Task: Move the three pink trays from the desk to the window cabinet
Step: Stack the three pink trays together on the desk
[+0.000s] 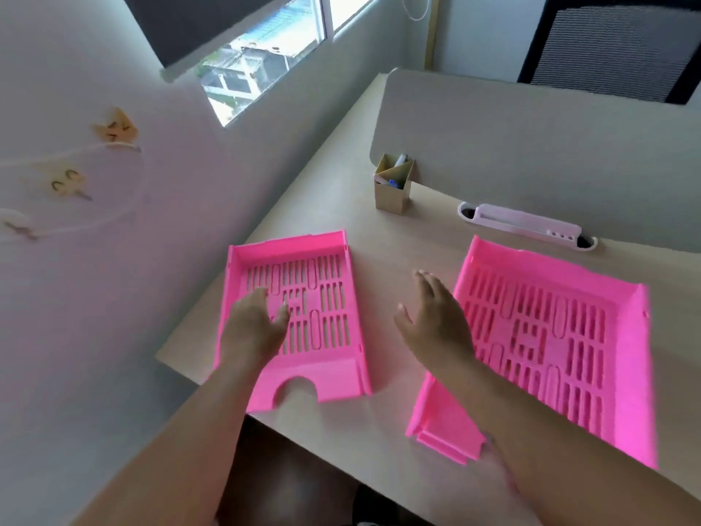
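Two pink slotted trays lie flat on the beige desk (394,430). The left pink tray (322,298) sits near the desk's left edge, its cut-out end toward me. The right pink tray (569,336) is larger in view and angled; my right forearm covers its near left corner. My left hand (254,324) hovers over the left tray's left side, fingers apart, holding nothing. My right hand (432,317) is open above the bare desk between the trays. A third tray and the window cabinet are not in view.
A cardboard pen holder (392,186) stands at the back by the grey desk divider (531,146). A white cable-slot cover (527,225) lies behind the right tray. A window (265,58) is at upper left, a black mesh chair (614,43) beyond the divider.
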